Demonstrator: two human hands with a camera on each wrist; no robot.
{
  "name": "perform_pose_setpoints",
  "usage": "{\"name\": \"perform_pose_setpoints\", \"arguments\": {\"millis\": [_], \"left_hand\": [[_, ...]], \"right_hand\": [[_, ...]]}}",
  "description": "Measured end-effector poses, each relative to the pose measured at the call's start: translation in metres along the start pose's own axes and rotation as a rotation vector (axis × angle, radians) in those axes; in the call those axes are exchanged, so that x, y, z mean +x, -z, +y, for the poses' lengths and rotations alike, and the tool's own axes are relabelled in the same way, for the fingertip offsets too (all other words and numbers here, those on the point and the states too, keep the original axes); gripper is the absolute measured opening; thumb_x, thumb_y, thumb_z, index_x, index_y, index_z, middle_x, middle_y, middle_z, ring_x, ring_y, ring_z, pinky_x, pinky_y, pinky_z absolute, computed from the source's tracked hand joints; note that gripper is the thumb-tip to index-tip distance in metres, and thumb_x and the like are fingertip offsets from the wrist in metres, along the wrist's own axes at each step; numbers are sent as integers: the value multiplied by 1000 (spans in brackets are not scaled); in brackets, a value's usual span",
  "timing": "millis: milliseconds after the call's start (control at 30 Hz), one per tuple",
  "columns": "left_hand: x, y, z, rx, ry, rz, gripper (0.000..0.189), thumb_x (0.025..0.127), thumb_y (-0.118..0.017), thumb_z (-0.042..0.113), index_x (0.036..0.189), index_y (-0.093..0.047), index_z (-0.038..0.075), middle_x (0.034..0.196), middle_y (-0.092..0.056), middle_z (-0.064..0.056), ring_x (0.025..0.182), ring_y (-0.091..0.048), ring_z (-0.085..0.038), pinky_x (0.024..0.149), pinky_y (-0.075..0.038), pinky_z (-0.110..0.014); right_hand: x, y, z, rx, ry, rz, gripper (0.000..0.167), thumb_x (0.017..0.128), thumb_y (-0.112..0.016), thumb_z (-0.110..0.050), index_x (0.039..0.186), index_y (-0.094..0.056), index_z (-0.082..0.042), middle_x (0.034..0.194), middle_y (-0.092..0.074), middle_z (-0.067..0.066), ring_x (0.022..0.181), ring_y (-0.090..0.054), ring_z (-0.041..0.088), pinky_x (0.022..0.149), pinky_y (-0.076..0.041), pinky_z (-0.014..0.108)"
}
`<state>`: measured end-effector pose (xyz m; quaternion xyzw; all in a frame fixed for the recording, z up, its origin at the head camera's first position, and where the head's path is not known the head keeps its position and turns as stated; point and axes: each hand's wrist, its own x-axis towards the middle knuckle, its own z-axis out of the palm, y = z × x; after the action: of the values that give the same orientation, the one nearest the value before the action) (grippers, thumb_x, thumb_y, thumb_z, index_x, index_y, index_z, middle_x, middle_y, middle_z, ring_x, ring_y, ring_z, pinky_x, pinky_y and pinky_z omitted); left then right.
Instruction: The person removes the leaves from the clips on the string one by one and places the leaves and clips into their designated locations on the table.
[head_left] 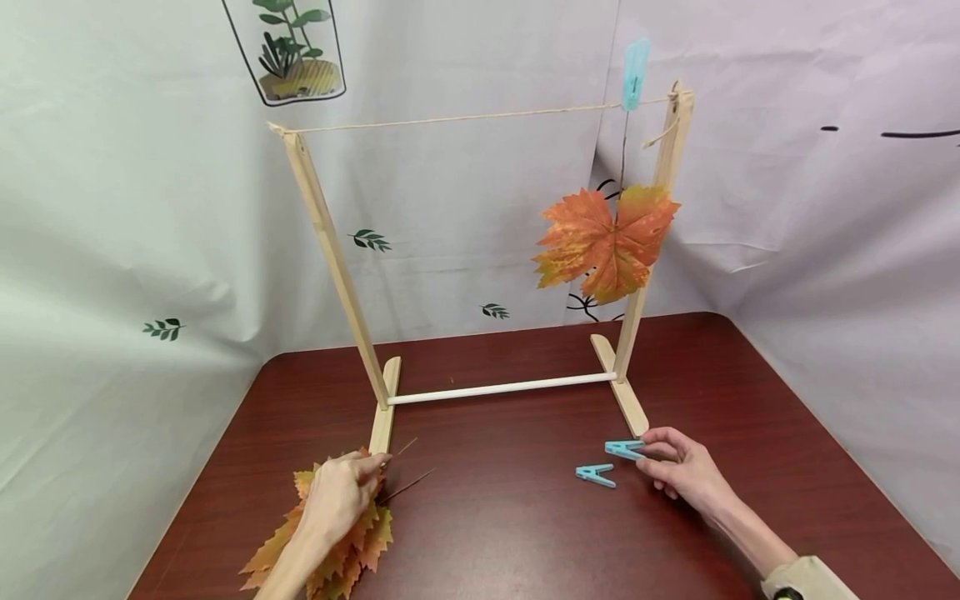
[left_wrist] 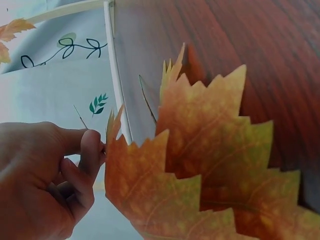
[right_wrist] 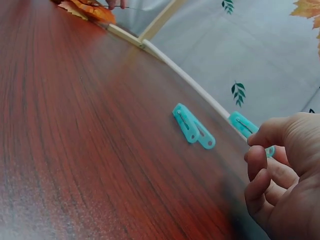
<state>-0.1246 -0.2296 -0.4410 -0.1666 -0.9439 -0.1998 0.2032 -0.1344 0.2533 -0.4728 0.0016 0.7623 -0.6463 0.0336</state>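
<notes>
At the table's left front my left hand pinches an orange-yellow artificial maple leaf near its stem; the thin stem shows past the fingertips. Under and beside it lie more leaves, overlapping, another stem pointing right. On the right, my right hand holds a light-blue clothespin between thumb and fingers, just above the table. A second blue clothespin lies on the table to its left. Upper right, a third clothespin clips a maple leaf by its stem to a string.
A wooden frame stands at the table's back, with a left post, a right post and a white rod low between them. Its right foot ends close to my right hand. Pale printed cloth hangs behind the dark red table.
</notes>
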Motion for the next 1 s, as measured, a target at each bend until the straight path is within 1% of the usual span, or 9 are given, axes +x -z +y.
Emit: {"name": "perform_pose_setpoints", "arguments": {"millis": [200, 267, 400, 500, 633, 800, 933, 1000], "left_hand": [[-2, -3, -2, -11, -22, 16, 39, 67, -81, -12, 97, -81, 12, 80, -68, 2, 59, -53, -5, 47, -41, -23], [-2, -4, -3, -18, -16, 20, 38, 68, -80, -12, 97, -81, 11, 80, -67, 2, 59, -53, -6, 47, -40, -22], [-4, -6, -2, -28, 13, 4, 36, 70, -79, -12, 97, -81, 11, 80, -67, 3, 60, -54, -6, 47, -41, -22], [-5, -6, -2, -30, 29, -3, 36, 70, -78, -12, 97, -81, 11, 80, -67, 4, 60, -54, -6, 47, -41, -22], [-6, -8, -2, -32, 36, 3, 36, 70, -78, -13, 96, -81, 12, 80, -67, 4, 60, -54, -6, 47, -41, -22], [-7, -9, -2, -31, 30, 10, 35, 69, -78, -13, 93, -81, 11, 81, -68, 3, 62, -57, -8, 48, -44, -23], [-7, -9, -2, -36, 44, 3, 34, 70, -79, -12, 93, -81, 12, 81, -68, 4, 63, -58, -8, 48, -44, -24], [-8, -9, -2, -36, 58, -5, 33, 71, -79, -11, 93, -81, 13, 80, -68, 5, 63, -59, -8, 49, -45, -24]], "right_hand": [[1, 0, 4, -9, -8, 9, 37, 86, -74, 1, 116, -53, 5, 96, -69, 7, 55, -54, 14, 44, -40, 22], [1, 0, 5, -9, -7, 14, 37, 86, -74, 1, 116, -53, 6, 97, -69, 8, 55, -54, 14, 44, -40, 23], [1, -1, 7, -15, 3, 13, 37, 87, -74, 1, 117, -53, 6, 98, -69, 9, 54, -54, 15, 42, -39, 24], [2, -2, 9, -24, -10, 21, 38, 86, -75, 1, 118, -54, 5, 99, -69, 9, 55, -54, 15, 41, -38, 24], [2, -4, 9, -42, -12, 28, 38, 85, -75, 1, 117, -54, 5, 99, -69, 11, 55, -55, 15, 40, -37, 24], [2, -5, 9, -43, -36, 44, 37, 85, -74, 1, 116, -55, 4, 97, -69, 10, 57, -56, 16, 40, -36, 23], [2, -5, 9, -47, -45, 44, 37, 84, -74, 2, 116, -55, 3, 98, -68, 11, 56, -55, 15, 39, -34, 22], [2, -5, 9, -48, -37, 41, 37, 84, -74, 2, 116, -55, 3, 98, -68, 11, 54, -53, 14, 39, -33, 21]]}}
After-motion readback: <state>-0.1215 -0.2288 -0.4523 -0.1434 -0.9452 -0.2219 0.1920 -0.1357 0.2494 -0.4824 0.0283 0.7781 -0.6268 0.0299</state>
